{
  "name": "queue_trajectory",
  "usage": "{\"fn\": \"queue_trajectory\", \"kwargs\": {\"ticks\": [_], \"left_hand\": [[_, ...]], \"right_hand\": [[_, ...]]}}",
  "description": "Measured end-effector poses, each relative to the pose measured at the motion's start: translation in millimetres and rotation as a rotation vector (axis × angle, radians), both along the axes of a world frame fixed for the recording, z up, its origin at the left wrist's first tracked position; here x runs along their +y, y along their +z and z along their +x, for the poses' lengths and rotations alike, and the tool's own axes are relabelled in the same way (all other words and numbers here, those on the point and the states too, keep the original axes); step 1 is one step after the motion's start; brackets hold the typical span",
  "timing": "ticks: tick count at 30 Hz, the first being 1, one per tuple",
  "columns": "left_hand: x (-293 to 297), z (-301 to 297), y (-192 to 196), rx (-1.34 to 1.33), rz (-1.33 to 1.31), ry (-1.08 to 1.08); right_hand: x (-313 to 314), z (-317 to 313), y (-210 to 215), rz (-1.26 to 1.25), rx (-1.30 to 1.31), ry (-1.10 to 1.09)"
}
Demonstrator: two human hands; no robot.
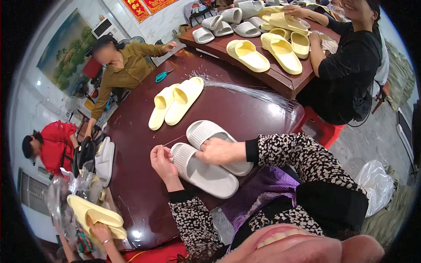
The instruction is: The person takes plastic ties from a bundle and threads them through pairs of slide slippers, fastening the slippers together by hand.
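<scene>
A pair of light grey slippers with ribbed straps lies on the table before me: the left slipper is nearer, the right slipper just beyond it. My right hand reaches over the pair with curled fingers at the foot openings of both straps; its fingertips are partly hidden. Beside the nearer slipper's toe, my left hand is closed in a pinch. A thin clear strand runs from its fingertips toward the farther slipper's toe.
Pale yellow slippers, teal scissors and a bundle of clear strands lie on the dark red table. A co-worker's hand holds yellow slippers at lower left. Another table bears many slippers. A red stool stands right.
</scene>
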State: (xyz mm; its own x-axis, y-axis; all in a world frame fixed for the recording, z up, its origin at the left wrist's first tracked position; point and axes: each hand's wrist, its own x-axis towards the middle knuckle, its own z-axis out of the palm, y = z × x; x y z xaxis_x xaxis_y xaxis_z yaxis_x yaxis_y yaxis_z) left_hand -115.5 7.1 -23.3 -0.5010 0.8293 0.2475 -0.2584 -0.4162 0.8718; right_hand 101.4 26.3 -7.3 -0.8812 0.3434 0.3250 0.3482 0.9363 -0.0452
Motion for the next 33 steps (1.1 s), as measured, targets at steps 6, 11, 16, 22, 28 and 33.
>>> {"fn": "queue_trajectory", "kwargs": {"ticks": [6,11,16,22,28,33], "left_hand": [[-3,10,12,0.0,-0.049,0.108],[-3,-1,1,0.018,-0.121,0.102],[-1,5,5,0.046,-0.121,0.04],[-6,5,1,0.047,-0.155,0.064],[-1,4,-7,0.041,-0.162,0.045],[4,5,-10,0.064,-0.188,0.022]], "right_hand": [[33,46,27,0.144,-0.025,-0.135],[89,114,94,0.23,0.132,-0.39],[207,244,168,0.429,0.249,-0.725],[213,269,158,0.266,0.304,-0.904],[192,235,94,0.194,0.289,-0.795],[187,218,65,0.165,0.213,-0.688]]}}
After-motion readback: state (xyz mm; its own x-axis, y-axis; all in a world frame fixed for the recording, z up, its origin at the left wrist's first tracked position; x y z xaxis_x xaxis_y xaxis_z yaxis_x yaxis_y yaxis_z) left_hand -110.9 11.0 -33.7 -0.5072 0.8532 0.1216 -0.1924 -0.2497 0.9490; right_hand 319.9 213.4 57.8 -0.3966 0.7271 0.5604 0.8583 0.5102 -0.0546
